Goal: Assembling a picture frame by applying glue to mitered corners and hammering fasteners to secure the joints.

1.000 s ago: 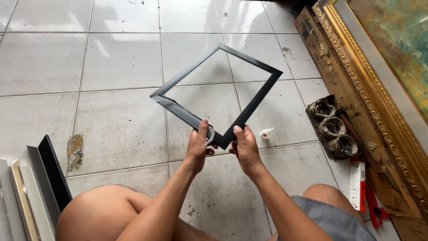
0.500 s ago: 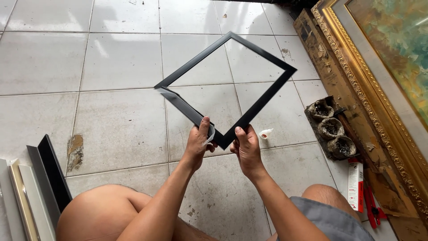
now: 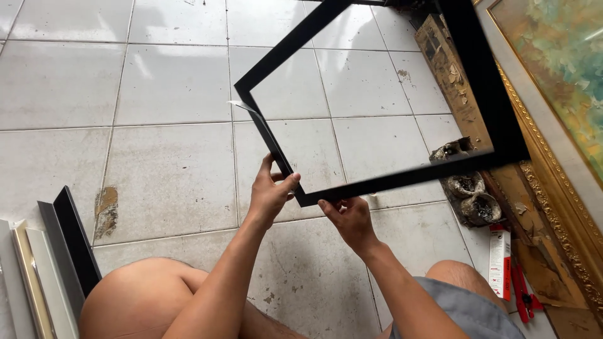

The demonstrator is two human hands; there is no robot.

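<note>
Lifted closer to my face than a moment ago, the empty black picture frame [image 3: 389, 177] now fills the upper view, tilted above the tiled floor [image 3: 169, 163]. My left hand [image 3: 271, 194] grasps its left rail near the bottom corner; my right hand [image 3: 349, 219] pinches the lower rail beside it. Frame mouldings [image 3: 50, 263] lie at left.

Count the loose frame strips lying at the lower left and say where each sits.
4, side by side on the tiled floor: a black strip nearest the knee, a grey strip, a white strip, then a gold-edged strip. More may lie beyond the picture's edge.
</note>
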